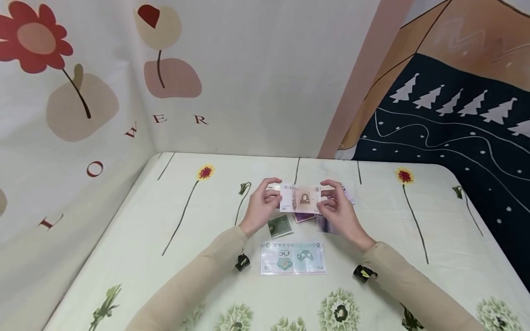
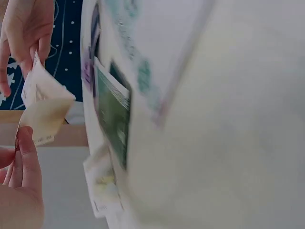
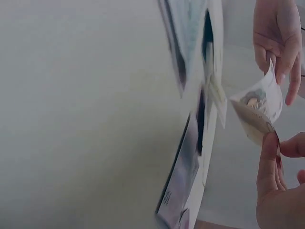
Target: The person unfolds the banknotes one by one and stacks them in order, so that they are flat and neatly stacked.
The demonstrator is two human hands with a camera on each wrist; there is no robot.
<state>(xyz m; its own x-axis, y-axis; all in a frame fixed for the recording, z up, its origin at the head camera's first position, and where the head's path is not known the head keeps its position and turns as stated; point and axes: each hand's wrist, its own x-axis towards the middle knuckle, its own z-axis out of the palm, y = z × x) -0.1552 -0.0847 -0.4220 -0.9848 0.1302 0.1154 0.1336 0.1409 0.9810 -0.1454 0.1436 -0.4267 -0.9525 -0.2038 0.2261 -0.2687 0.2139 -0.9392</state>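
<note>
Both hands hold up a paper note marked 20 (image 1: 305,198), pale with a pinkish picture panel, above the table. My left hand (image 1: 260,207) pinches its left end between thumb and fingers. At the other end, my right hand (image 1: 343,216) grips the edge the same way. In both wrist views the note (image 3: 259,102) bends and looks creased in the middle. Beneath the hands lie a dark green note (image 1: 279,226), a magenta note (image 1: 304,217) and a purple note (image 1: 325,224), each partly covered or overlapped. Nearer me a teal note marked 50 (image 1: 293,259) lies flat.
A pale flower-print cloth (image 1: 223,285) covers the table. Another purplish note (image 1: 349,195) shows partly behind the right hand. Printed curtains (image 1: 256,92) hang along the back and left, and a dark tree-patterned cloth (image 1: 447,124) is at the right.
</note>
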